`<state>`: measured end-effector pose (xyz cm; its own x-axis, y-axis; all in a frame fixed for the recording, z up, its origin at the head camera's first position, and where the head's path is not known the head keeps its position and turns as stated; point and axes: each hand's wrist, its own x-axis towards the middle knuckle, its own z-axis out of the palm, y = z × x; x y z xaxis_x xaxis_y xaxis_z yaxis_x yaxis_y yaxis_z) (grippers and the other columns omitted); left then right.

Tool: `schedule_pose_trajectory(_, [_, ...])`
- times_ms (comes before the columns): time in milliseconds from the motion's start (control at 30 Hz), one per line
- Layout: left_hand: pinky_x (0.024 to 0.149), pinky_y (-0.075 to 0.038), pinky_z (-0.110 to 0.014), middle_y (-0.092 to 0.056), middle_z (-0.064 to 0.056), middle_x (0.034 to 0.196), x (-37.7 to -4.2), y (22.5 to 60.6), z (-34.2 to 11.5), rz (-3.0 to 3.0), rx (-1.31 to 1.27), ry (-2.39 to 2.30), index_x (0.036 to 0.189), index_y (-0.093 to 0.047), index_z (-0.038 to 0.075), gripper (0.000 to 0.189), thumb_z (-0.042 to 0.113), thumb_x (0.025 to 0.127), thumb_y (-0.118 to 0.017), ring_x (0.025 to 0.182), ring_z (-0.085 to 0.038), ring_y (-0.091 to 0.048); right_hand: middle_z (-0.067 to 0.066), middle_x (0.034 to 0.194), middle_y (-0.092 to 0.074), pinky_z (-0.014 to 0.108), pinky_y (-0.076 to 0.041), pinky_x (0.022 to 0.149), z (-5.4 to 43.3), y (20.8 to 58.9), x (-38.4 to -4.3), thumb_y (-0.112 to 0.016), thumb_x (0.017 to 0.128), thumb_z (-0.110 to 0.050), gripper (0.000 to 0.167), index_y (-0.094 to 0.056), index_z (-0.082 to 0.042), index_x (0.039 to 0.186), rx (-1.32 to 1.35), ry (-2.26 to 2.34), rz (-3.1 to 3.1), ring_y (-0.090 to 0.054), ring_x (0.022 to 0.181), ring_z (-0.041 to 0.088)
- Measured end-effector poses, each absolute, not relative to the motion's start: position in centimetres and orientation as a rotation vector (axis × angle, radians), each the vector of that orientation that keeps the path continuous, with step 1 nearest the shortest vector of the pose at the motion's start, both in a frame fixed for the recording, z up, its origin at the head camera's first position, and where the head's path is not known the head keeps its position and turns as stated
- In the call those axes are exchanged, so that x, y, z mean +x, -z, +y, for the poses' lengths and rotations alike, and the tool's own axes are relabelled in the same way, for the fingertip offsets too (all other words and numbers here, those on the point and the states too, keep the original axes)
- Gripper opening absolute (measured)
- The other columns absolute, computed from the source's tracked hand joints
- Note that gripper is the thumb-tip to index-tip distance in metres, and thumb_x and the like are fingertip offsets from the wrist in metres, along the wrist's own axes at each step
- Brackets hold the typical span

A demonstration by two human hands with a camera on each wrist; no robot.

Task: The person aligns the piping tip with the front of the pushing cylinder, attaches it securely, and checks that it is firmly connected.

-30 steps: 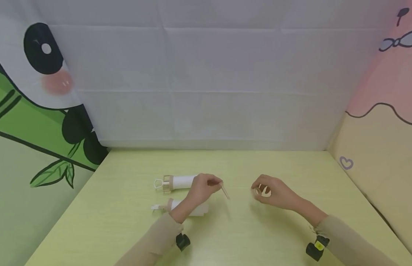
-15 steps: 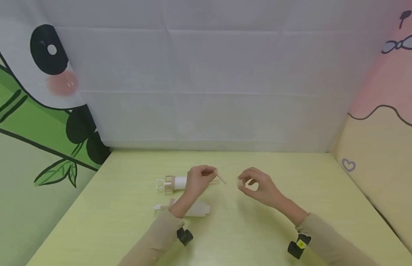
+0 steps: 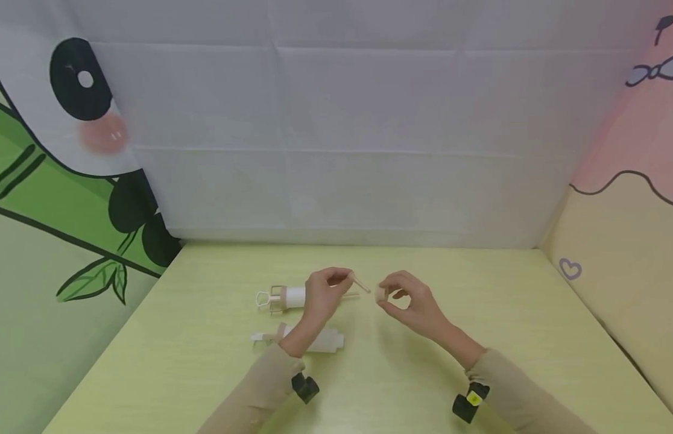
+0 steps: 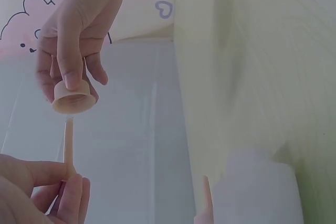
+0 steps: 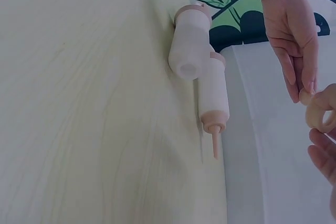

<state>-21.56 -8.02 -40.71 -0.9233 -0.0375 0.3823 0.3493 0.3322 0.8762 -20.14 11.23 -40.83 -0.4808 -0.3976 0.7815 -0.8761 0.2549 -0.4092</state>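
My left hand pinches a thin beige nozzle, its tip pointing right. My right hand pinches a small beige ring cap just beside that tip. In the left wrist view the ring cap hangs directly above the nozzle, a small gap between them. A white syringe-like dispenser with a ring handle lies behind my left hand, and an open white barrel lies under my left wrist. The right wrist view shows the dispenser with its own nozzle beside the barrel.
The pale yellow-green table is walled by a white cloth backdrop, a panda-and-bamboo panel on the left and a pink-and-cream panel on the right.
My right hand has moved left and up, bringing the ring cap close to the nozzle tip. My left hand has lifted the nozzle slightly.
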Motion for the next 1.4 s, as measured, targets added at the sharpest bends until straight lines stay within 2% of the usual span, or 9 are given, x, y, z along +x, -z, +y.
schedule_pose_trajectory(367, [0.063,-0.054,-0.024,-0.068,-0.013,0.084,-21.4,40.9,-7.6,-2.238,-0.289,1.643,0.089,-0.07,-0.002,0.013,0.009,0.082,-0.066,0.077,-0.024,-0.065,0.015,0.087,-0.058,0.031,-0.052,0.056,9.8,40.9,-20.1,-0.072,0.066,0.012,0.032,-0.058,0.005,0.094,1.149,-1.195,-1.99,-0.058,0.071,0.025])
schedule_pose_trajectory(933, [0.062,-0.054,-0.022,-0.069,-0.014,0.089,-20.7,40.8,-7.4,-2.232,-0.297,1.709,0.091,-0.07,-0.001,0.012,0.006,0.083,-0.065,0.079,-0.023,-0.066,0.015,0.089,-0.058,0.032,-0.053,0.057,9.4,40.6,-20.0,-0.071,0.069,0.011,0.031,-0.058,0.004,0.096,1.098,-1.2,-2.027,-0.059,0.073,0.025])
schedule_pose_trajectory(1167, [0.066,-0.054,-0.024,-0.068,-0.015,0.093,-20.1,41.0,-7.3,-2.264,-0.295,1.753,0.095,-0.069,0.0,0.018,0.013,0.084,-0.065,0.081,-0.023,-0.066,0.016,0.09,-0.058,0.037,-0.053,0.057,9.4,40.7,-20.1,-0.07,0.069,0.012,0.03,-0.058,0.005,0.096,1.102,-1.213,-2.011,-0.059,0.073,0.027])
schedule_pose_trajectory(1400, [0.068,-0.055,-0.028,-0.066,-0.021,0.095,-18.7,40.0,-6.9,-2.255,-0.346,1.828,0.096,-0.066,-0.008,0.017,0.004,0.085,-0.062,0.079,-0.03,-0.065,0.016,0.089,-0.058,0.038,-0.053,0.057,9.3,40.7,-20.1,-0.071,0.068,0.013,0.032,-0.058,0.006,0.096,1.111,-1.22,-1.994,-0.058,0.073,0.027])
